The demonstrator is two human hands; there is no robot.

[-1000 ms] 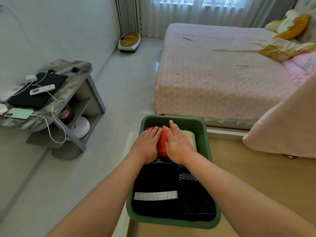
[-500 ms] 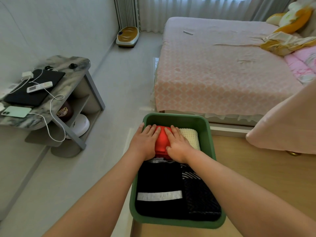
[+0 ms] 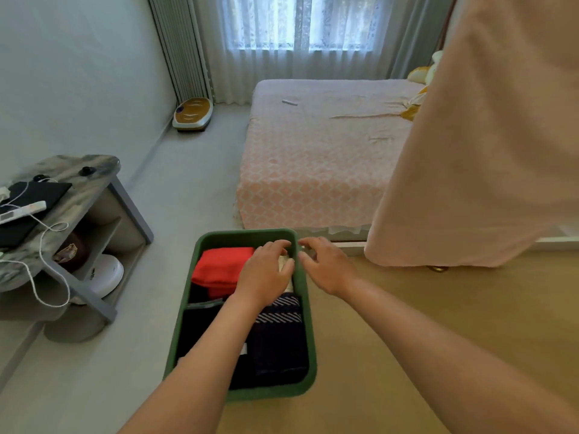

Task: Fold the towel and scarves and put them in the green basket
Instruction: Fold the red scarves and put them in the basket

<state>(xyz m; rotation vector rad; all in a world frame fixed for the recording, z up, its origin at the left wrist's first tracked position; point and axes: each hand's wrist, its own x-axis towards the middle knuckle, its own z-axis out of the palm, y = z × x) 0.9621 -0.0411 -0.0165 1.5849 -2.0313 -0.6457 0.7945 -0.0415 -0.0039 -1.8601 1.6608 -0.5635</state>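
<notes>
The green basket (image 3: pixel 247 234) stands at the left edge of a wooden table (image 3: pixel 423 308). Inside it, a folded red scarf (image 3: pixel 222 267) lies at the far left. A black scarf (image 3: pixel 200 330) and a dark one with white stripes (image 3: pixel 279 336) fill the near half. My left hand (image 3: pixel 266 274) sits in the far right corner, its fingers and thumb curled round a cream towel (image 3: pixel 283 263) that it mostly hides. Just outside the basket's right rim, my right hand (image 3: pixel 329 267) hovers with loosely bent fingers and holds nothing.
A grey side table (image 3: pixel 78 183) with a laptop, a remote and cables stands on the left. Beyond the basket is a bed with a pink cover (image 3: pixel 313 158). A large pink cloth (image 3: pixel 470 151) hangs at the right, over the table's far edge.
Both hands left the red scarf and moved right: the left onto the cream towel, the right out past the basket's rim. The view has tilted up and shifted.
</notes>
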